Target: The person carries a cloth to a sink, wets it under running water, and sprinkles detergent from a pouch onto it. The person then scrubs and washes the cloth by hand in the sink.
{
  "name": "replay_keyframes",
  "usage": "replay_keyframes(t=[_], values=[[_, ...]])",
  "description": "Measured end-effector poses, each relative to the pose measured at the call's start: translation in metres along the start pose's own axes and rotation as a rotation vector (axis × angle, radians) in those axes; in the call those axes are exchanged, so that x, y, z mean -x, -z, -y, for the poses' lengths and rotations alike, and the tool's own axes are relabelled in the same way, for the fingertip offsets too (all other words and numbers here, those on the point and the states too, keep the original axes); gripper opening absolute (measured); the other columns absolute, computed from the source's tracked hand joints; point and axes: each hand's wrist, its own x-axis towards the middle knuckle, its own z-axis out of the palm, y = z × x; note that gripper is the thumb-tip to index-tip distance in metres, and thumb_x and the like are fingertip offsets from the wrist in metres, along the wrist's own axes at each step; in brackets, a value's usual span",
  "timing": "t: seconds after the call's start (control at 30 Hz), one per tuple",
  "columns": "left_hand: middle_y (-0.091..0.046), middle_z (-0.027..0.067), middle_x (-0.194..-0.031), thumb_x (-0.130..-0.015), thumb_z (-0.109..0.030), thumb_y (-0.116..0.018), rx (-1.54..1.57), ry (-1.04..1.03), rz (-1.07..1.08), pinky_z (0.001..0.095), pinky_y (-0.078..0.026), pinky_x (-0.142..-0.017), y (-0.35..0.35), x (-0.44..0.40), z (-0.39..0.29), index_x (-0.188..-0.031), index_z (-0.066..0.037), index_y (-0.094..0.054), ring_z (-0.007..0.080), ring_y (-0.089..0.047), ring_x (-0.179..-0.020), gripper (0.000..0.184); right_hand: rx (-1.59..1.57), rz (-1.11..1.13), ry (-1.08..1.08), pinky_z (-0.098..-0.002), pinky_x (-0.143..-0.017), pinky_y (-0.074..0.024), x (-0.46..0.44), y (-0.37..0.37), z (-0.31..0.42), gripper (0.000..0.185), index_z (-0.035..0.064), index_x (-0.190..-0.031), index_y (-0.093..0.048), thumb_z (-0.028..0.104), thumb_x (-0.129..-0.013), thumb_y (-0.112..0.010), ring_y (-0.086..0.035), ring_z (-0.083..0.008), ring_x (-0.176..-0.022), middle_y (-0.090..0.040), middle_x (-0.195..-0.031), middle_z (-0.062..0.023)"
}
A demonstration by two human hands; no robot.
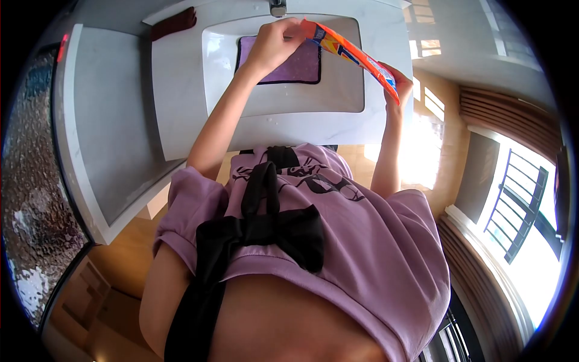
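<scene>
An orange detergent packet (353,53) with blue and yellow lettering is held up above the sink (283,102), seen nearly edge-on. My left hand (278,47) is closed on its left end, fingers pinched at the corner. At the lower right end my right hand (399,84) grips the packet, with most of its fingers hidden behind it. A purple cloth (295,65) with a dark border lies spread flat in the sink below, partly covered from view by my left hand. Whether the packet is torn open cannot be made out.
A tap (278,8) stands at the sink's far edge. A folded dark red cloth (174,24) lies on the white counter (178,90) at the far left. Grey panelling with a pale edge runs along the left. A bright barred window (515,205) is at the right.
</scene>
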Motion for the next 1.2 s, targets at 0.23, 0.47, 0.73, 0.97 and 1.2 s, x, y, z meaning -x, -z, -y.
replay_keyframes(t=[0.23,0.47,0.73,0.97,1.2], values=[[-0.063,0.0075,-0.087,-0.080,-0.005,-0.055,0.028,0.007,0.042,0.0261,-0.045,-0.076,-0.008,0.008,0.005,-0.094,0.001,-0.056,0.0163,-0.061,-0.082,0.015,0.058,0.004,-0.009,-0.0237,-0.067,-0.0477,0.006,0.010,-0.016,0.016,-0.0022,-0.084,-0.066,0.005,-0.070,-0.066,-0.059,-0.0117,-0.071,-0.065,-0.076,-0.0094],[-0.063,0.0084,-0.086,-0.080,-0.004,-0.054,0.053,-0.003,0.071,0.0266,-0.045,-0.075,-0.016,0.007,0.005,-0.094,0.001,-0.056,0.0165,-0.061,-0.081,0.015,0.053,-0.023,-0.018,-0.0238,-0.067,-0.0476,0.012,0.017,-0.020,0.014,-0.0012,-0.084,-0.067,0.004,-0.071,-0.065,-0.059,-0.0122,-0.071,-0.065,-0.076,-0.0093],[-0.063,0.0086,-0.087,-0.080,-0.003,-0.055,0.041,-0.040,0.050,0.0266,-0.046,-0.076,-0.016,0.008,0.008,-0.097,0.001,-0.057,0.0173,-0.061,-0.082,0.018,0.041,-0.037,-0.029,-0.0230,-0.066,-0.0475,0.014,0.012,-0.027,0.014,-0.0012,-0.084,-0.067,0.003,-0.071,-0.064,-0.059,-0.0113,-0.070,-0.065,-0.075,-0.0091],[-0.063,0.0139,-0.087,-0.076,-0.004,-0.057,0.033,0.008,-0.020,0.0274,-0.047,-0.074,0.004,0.022,0.025,-0.095,0.002,-0.057,0.0217,-0.062,-0.082,0.020,0.010,0.052,-0.024,-0.0230,-0.065,-0.0472,0.020,-0.018,-0.018,0.015,-0.0021,-0.085,-0.066,0.002,-0.071,-0.063,-0.059,-0.0117,-0.070,-0.065,-0.075,-0.0093],[-0.063,0.0082,-0.084,-0.077,-0.006,-0.058,-0.090,0.106,-0.088,0.0279,-0.046,-0.077,0.038,0.040,0.023,-0.095,0.002,-0.058,0.0164,-0.061,-0.082,0.019,0.071,0.157,-0.065,-0.0220,-0.062,-0.0463,0.024,-0.057,0.001,0.013,-0.0003,-0.084,-0.066,0.001,-0.073,-0.059,-0.058,-0.0087,-0.066,-0.065,-0.071,-0.0077]])
